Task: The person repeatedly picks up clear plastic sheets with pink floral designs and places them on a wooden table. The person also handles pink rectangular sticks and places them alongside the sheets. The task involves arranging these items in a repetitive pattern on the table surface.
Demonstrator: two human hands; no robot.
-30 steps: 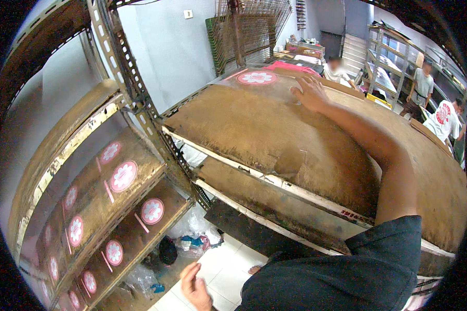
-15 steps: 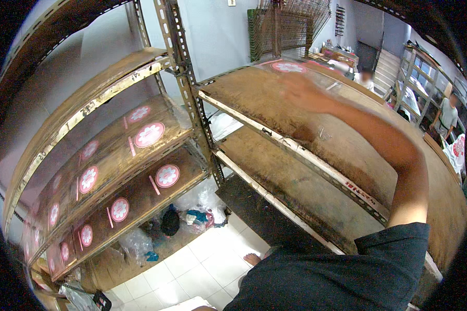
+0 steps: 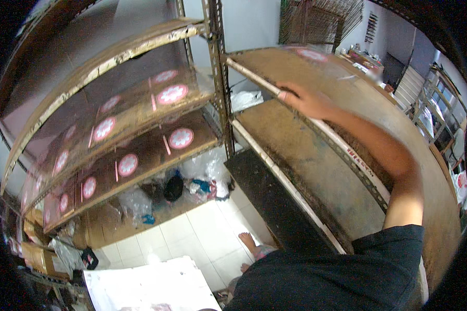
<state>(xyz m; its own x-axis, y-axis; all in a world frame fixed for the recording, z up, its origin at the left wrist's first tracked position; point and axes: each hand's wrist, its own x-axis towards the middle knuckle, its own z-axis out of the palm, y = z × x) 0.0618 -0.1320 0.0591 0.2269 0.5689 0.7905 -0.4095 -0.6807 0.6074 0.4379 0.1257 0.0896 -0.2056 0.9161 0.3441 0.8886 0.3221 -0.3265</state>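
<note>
My right hand (image 3: 308,103) reaches over the upper board shelf (image 3: 368,111) on the right. It lies at the pale front rail of that shelf, fingers apart and slightly bent over the edge, with nothing held in them. At that shelf's far end is a round red-and-white print (image 3: 312,54), apart from my hand. My left hand is out of sight. Low in the view, a large white sheet or stack of sheets (image 3: 145,282) shows in front of me; what supports it is hidden.
Left shelves (image 3: 104,145) carry several sheets with round pink flower prints and strips. A perforated metal post (image 3: 216,67) stands between the racks. Plastic bags (image 3: 136,202) and a black bundle (image 3: 173,187) lie beneath, beside white floor tiles (image 3: 174,233). A person (image 3: 386,87) is far right.
My right hand has come back from over the shelf's surface to its front rail. The view has shifted, showing more of the white sheet below.
</note>
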